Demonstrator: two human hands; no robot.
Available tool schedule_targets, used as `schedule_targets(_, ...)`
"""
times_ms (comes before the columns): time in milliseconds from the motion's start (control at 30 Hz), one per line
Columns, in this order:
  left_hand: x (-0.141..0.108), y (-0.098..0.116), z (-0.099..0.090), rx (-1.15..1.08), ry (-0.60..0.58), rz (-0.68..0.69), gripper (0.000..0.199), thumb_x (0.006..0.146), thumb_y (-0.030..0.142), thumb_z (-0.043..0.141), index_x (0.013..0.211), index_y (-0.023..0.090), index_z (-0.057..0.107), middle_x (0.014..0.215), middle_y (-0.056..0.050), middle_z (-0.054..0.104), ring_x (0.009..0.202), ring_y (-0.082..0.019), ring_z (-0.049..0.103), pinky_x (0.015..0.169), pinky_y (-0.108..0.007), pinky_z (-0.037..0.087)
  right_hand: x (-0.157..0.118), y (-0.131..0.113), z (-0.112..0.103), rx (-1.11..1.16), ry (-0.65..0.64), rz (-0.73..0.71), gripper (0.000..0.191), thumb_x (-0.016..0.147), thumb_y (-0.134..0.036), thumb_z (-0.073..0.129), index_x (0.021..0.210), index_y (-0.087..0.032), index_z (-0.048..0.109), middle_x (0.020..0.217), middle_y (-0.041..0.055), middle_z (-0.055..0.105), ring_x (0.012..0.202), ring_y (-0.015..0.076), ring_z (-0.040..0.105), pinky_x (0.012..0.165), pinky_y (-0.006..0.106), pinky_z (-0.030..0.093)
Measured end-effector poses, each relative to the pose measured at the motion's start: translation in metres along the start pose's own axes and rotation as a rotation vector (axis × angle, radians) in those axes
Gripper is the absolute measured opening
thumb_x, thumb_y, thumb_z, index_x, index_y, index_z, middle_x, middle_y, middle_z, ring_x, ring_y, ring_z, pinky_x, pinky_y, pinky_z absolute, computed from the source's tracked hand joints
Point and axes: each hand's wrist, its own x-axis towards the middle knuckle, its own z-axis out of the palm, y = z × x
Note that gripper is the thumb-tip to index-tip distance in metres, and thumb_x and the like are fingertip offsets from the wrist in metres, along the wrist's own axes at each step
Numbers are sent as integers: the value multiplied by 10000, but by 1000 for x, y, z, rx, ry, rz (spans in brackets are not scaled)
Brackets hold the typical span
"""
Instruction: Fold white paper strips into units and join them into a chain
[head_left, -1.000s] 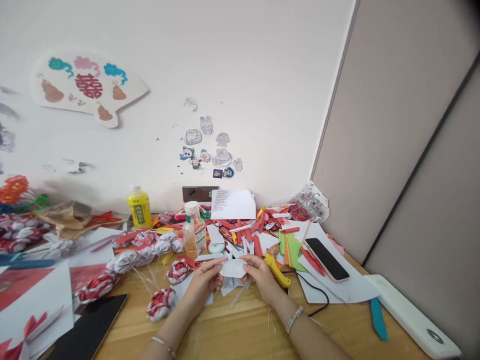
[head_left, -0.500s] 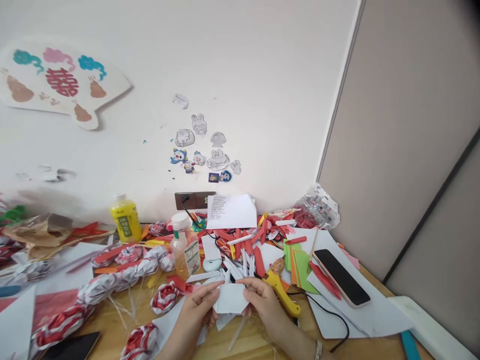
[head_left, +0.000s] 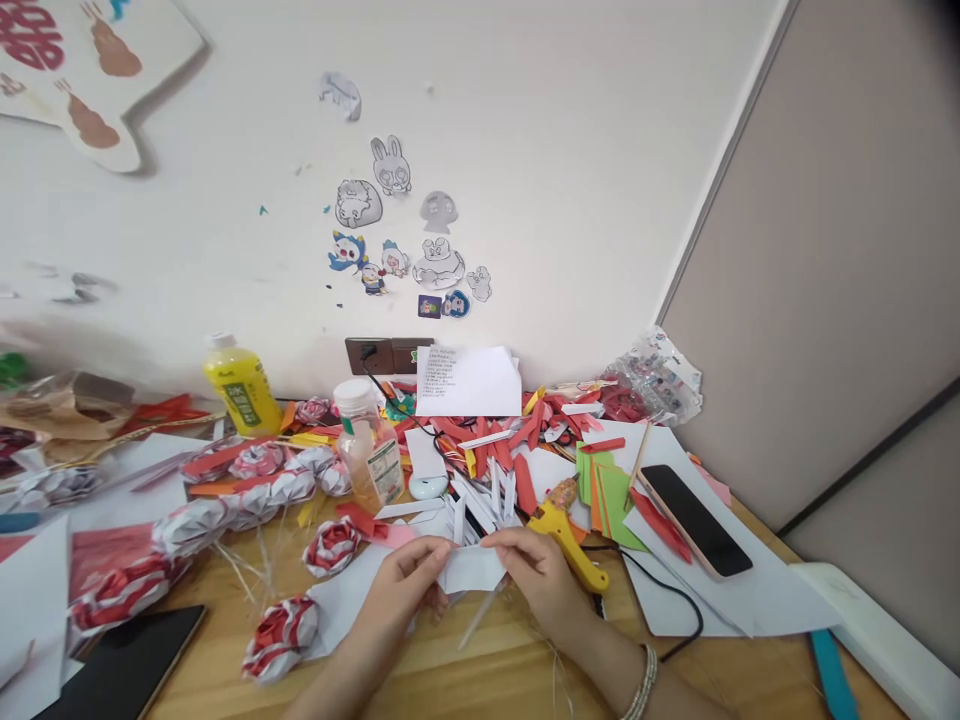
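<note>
A small white paper piece [head_left: 471, 570] is held between my two hands above the wooden table's front part. My left hand [head_left: 411, 585] pinches its left edge between thumb and fingers. At its right edge, my right hand [head_left: 538, 578] pinches it the same way, a bracelet round the wrist. Just behind lie folded white paper strips [head_left: 480, 505]. A yellow glue gun [head_left: 566, 545] lies close to the right of my right hand. To the left of my left hand are red-and-white paper flowers [head_left: 281, 638]. Below the paper, a thin translucent stick [head_left: 477, 620] rests on the table.
A yellow bottle [head_left: 241, 388] and a clear jar [head_left: 369, 445] stand behind on the left. Phones lie at right [head_left: 697, 520] and front left [head_left: 124, 665]. Green paper [head_left: 615, 505], a black cable [head_left: 694, 605] and red scraps [head_left: 525, 432] are spread around.
The view has tilted down, so the wall drawings sit higher. The held paper looks shallower, and both hands appear a little higher in the picture. Both still grip the paper.
</note>
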Motion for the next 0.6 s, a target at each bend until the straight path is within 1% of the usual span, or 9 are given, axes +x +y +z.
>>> schedule_targets(67,1,0,0,43,-3,12,213,647,353,647,687,145,630,409,45,570,357,-85,479,386,-180,363,-2,-3,0,-5,-12,0,202,796,-230,475,904,-201,643,802,37,634,707,161,560,612,236,426)
schedule_targets(167,3,-1,-2,98,-29,25,241,620,361,664,704,137,632,416,35,583,370,-105,492,392,-198,374,-3,-5,0,42,-41,27,235,811,-279,464,982,-190,599,753,29,612,646,148,540,560,227,413)
schedule_targets(200,4,-1,-2,112,-38,33,252,612,365,668,710,136,632,417,31,587,377,-112,497,398,-206,381,-2,-5,0,33,-49,19,234,814,-296,462,962,-182,604,747,29,606,644,148,535,558,226,409)
schedule_targets(333,5,-2,-3,157,-50,82,239,611,342,673,726,136,637,449,17,618,421,-126,524,459,-224,412,1,-5,-1,-68,-57,-16,222,810,-310,468,774,-158,625,712,27,597,659,153,524,577,229,393)
schedule_targets(500,4,-2,-2,208,-31,105,216,622,344,658,708,146,648,447,16,619,414,-133,521,447,-228,409,2,-1,0,-123,-63,32,136,772,-234,491,798,-170,609,730,15,593,631,142,511,555,221,391)
schedule_targets(600,2,2,1,265,-18,145,205,635,352,642,682,153,660,473,11,622,437,-140,527,448,-225,408,7,-6,0,-167,-78,-19,129,748,-176,488,777,-174,614,739,13,597,669,148,525,584,222,395)
